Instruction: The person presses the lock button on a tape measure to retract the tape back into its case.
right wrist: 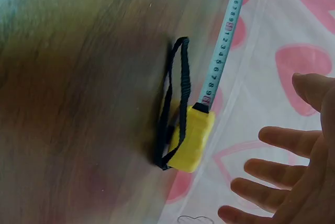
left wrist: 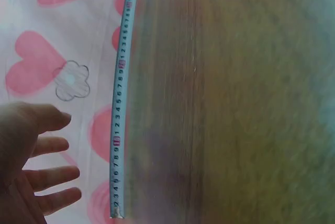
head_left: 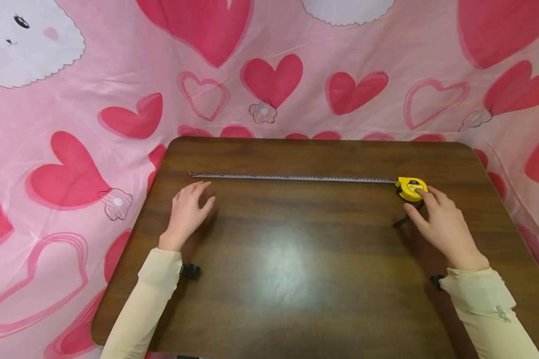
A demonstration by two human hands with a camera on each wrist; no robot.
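A yellow tape measure (head_left: pixel 411 189) rests on the table at the right. Its pale blade (head_left: pixel 292 177) is pulled out leftward in a nearly straight line, with the metal end hook (head_left: pixel 190 173) at the far left. A black wrist strap (right wrist: pixel 185 82) loops from the case. My right hand (head_left: pixel 446 227) is beside the case, fingers spread; the right wrist view shows a gap between fingertips and case. My left hand (head_left: pixel 186 212) hovers near the hook end with fingers loosely extended, holding nothing and apart from the blade.
The brown wooden table (head_left: pixel 278 309) has rounded corners, its back edge just beyond the blade. Pink cloth (head_left: pixel 130 65) printed with hearts hangs behind and at both sides. A small black device (head_left: pixel 190 270) is on the left wrist, another (head_left: pixel 436 282) on the right.
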